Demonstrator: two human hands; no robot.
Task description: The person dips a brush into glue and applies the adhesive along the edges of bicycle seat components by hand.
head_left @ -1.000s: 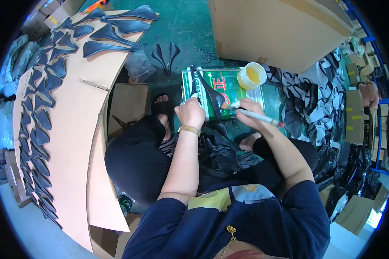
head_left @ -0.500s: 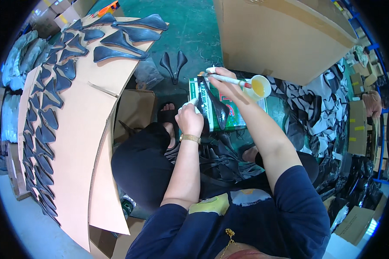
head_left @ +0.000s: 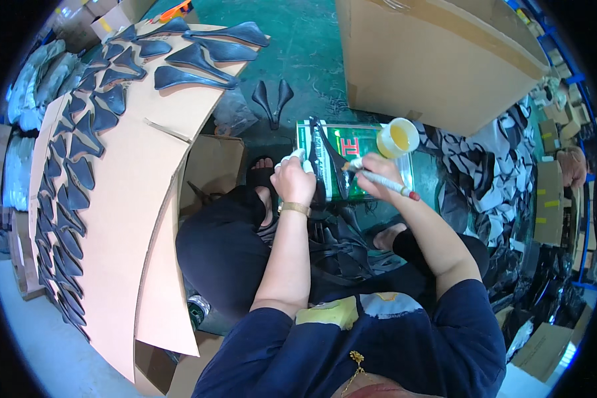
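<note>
A black V-shaped piece [head_left: 338, 162] with two wide lobes lies on a green and white printed tin [head_left: 359, 192], its narrow joined end pointing away from me. My left hand [head_left: 294, 180] is closed at the piece's left edge, with white coverings on some fingertips. In my right hand [head_left: 380, 174] is a brush [head_left: 390, 184] with a white-wrapped handle and a red end. Its tip meets the piece's right lobe. A pale cup [head_left: 398, 137] of yellowish liquid stands on the tin's far right corner.
At left, a cardboard sheet [head_left: 123, 219] carries rows of similar black pieces [head_left: 79, 146]. Another V-shaped piece [head_left: 273, 103] lies on the green floor beyond the tin. A large carton [head_left: 438, 66] stands far right, near a heap of grey and black scraps [head_left: 491, 159]. More black pieces [head_left: 341, 245] lie between my legs.
My right hand has brought the brush from the piece's far narrow end nearer to me, onto its right lobe. My left hand stays at the left edge. The view has shifted slightly.
</note>
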